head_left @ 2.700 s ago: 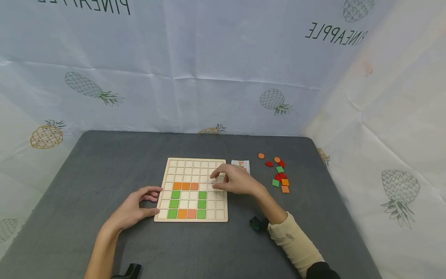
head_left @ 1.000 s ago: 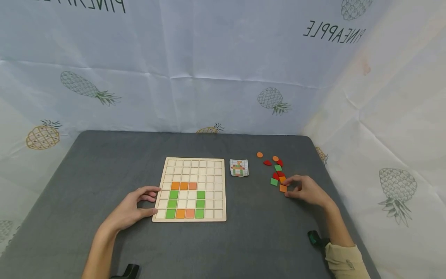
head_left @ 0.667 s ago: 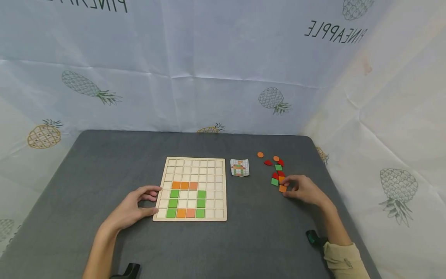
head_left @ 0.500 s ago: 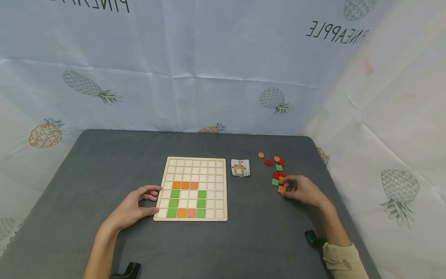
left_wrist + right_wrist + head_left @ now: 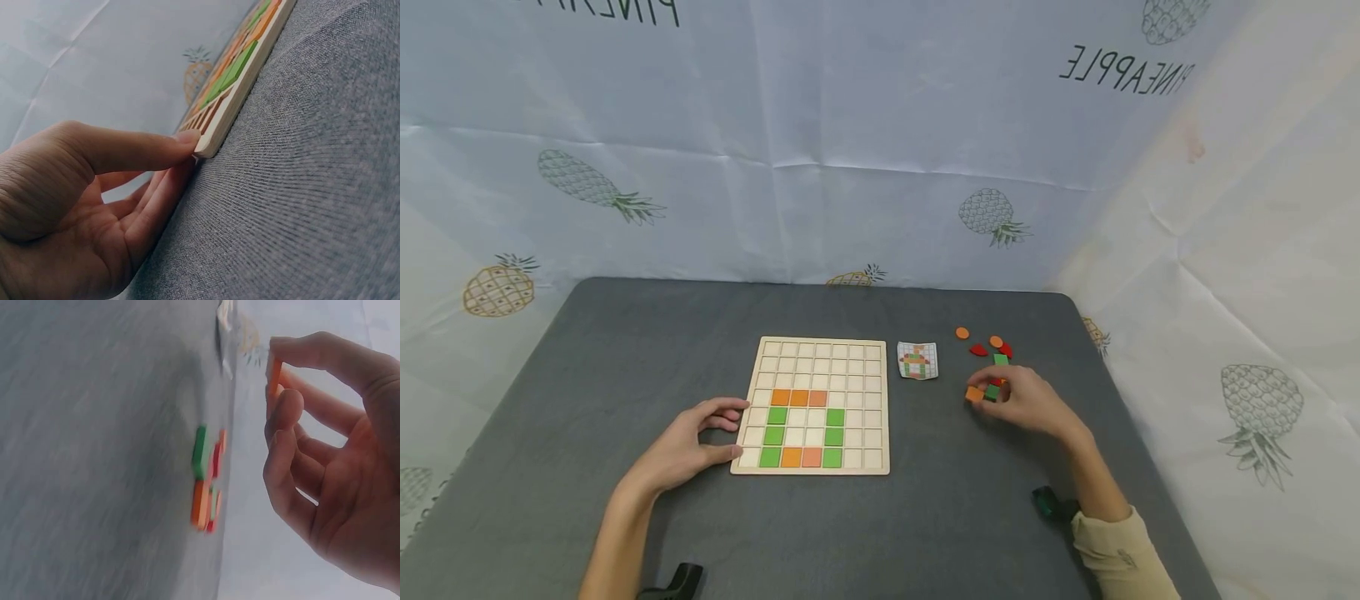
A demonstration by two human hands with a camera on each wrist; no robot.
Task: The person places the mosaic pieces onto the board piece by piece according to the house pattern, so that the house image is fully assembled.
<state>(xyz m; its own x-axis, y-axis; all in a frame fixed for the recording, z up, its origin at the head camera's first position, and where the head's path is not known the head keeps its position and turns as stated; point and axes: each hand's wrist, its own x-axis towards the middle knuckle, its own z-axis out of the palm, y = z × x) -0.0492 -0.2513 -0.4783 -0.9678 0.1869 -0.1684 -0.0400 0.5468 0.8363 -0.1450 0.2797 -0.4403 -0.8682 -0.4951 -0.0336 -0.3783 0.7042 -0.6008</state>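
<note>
A pale wooden grid board (image 5: 865, 425) lies on the table with green and orange square tiles set in several of its cells. My left hand (image 5: 681, 450) rests at the board's left edge, thumb near the front corner and fingers spread farther up the side. In the left wrist view, the thumb (image 5: 169, 150) touches the board's corner. My right hand (image 5: 1030, 402) pinches an orange square tile (image 5: 974, 394) between thumb and fingertips, left of the loose pieces. The right wrist view shows this tile (image 5: 275, 375) held edge-on, raised off the table.
Loose pieces lie under and beyond the right hand: a green tile (image 5: 1001, 359), another green tile (image 5: 992, 392), red pieces (image 5: 978, 350) and orange discs (image 5: 962, 333). A small printed card (image 5: 917, 361) with a coloured grid pattern lies right of the board. A pineapple-print cloth hangs behind.
My right hand has gone from over the board to the loose pieces, taken an orange square tile there, and moved left with it. The left hand has stayed at the board's edge.
</note>
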